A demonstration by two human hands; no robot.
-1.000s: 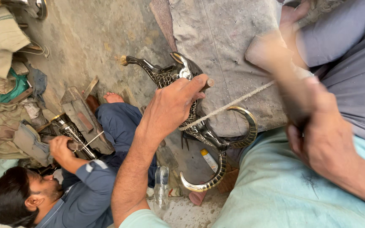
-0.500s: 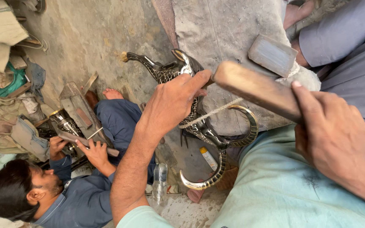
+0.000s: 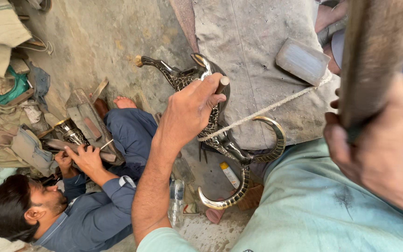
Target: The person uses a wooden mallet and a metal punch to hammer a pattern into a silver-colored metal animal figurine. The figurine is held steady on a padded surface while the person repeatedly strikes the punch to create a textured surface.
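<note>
Since half a second ago the right hand point(image 3: 378, 158) has swung its brown wooden-handled hammer point(image 3: 374, 60) higher, so the grey block head point(image 3: 302, 60) now hangs well above the work. The left hand point(image 3: 190, 112) is closed round a short dark metal punch point(image 3: 221, 85), set on the ornate dark-and-brass horned metal figure point(image 3: 220, 135) directly beneath it. A pale cord point(image 3: 262, 112) runs from under the left hand toward the right. A good strike calls for a steady punch and a square blow. Below the left forearm, a co-worker's hand point(image 3: 87, 158) works another brass piece point(image 3: 71, 133).

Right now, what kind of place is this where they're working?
Probably a small metalcraft workshop: the left hand steadies a punch on an engraved metal horned piece, the right hand raises a mallet, and a co-worker sits on the floor.
</note>
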